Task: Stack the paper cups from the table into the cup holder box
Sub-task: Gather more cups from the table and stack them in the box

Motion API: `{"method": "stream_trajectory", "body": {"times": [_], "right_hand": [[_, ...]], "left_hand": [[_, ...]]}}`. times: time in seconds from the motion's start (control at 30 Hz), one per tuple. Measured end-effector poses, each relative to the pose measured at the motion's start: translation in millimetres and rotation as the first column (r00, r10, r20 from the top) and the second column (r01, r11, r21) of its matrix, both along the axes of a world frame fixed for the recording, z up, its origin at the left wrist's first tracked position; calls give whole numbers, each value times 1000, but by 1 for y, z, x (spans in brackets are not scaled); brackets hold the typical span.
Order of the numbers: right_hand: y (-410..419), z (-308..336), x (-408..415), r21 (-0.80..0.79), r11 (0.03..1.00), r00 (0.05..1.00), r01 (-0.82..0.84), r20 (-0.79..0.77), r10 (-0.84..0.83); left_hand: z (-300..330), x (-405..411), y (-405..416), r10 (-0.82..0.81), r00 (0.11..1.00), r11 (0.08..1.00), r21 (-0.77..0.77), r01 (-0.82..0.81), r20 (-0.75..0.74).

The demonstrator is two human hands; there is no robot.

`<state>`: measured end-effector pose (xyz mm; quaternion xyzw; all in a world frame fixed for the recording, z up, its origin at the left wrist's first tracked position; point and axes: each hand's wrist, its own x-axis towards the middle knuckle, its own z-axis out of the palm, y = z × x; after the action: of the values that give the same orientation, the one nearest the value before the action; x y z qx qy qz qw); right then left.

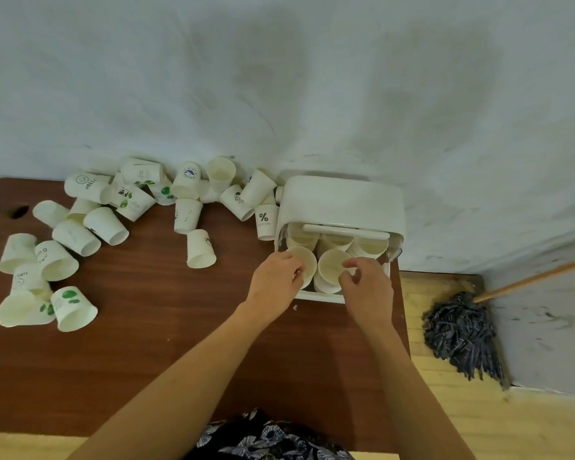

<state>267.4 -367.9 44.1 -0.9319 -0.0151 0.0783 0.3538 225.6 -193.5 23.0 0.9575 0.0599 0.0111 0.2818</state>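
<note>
Roughly, loose cups (200,248): about twenty, table's (153,343) far-left part.
box (342,200): far-right corner, five stacks visible.
left hand (273,283): pinches near-left cup (307,260).
right hand (367,290): pinches neighbouring cup (331,263).

We see two bare forearms with no sleeves, watch or rings on them, ending in the left hand (274,282) and the right hand (367,290). Nearer to us than the table (146,343), at its near edge, shows a piece of dark garment (266,438), black with a pale leaf or fan print in white and grey-blue.
</note>
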Motion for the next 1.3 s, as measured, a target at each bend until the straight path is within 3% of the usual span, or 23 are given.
{"method": "stream_trajectory", "body": {"times": [0.17,0.33,0.47,0.73,0.87,1.0,1.17,1.3], "right_hand": [[43,-4,-11,72,990,991,-120,68,115],[110,-17,-28,46,959,960,-279,-12,280],[164,-30,-43,-10,928,923,-373,-110,369],[254,-49,-76,-41,907,883,-420,-248,398],[283,-62,-89,-27,935,895,-354,-298,331],[305,-75,-96,-20,967,894,-253,-387,226],[321,-91,-93,-33,998,880,-49,-475,27],[336,-99,-83,6,971,807,239,-558,-196]], "left_hand": [[0,-11,36,109,994,994,-28,-109,8],[-4,-46,111,253,963,967,30,-252,-87],[-13,-80,179,384,894,923,82,-375,-230],[-44,-143,295,579,754,815,187,-549,-310],[-61,-169,338,638,640,769,306,-561,-429],[-74,-178,362,585,589,801,279,-530,-558],[-84,-169,378,511,696,840,120,-530,-505],[-83,-154,380,386,786,871,-89,-483,-483]]}}
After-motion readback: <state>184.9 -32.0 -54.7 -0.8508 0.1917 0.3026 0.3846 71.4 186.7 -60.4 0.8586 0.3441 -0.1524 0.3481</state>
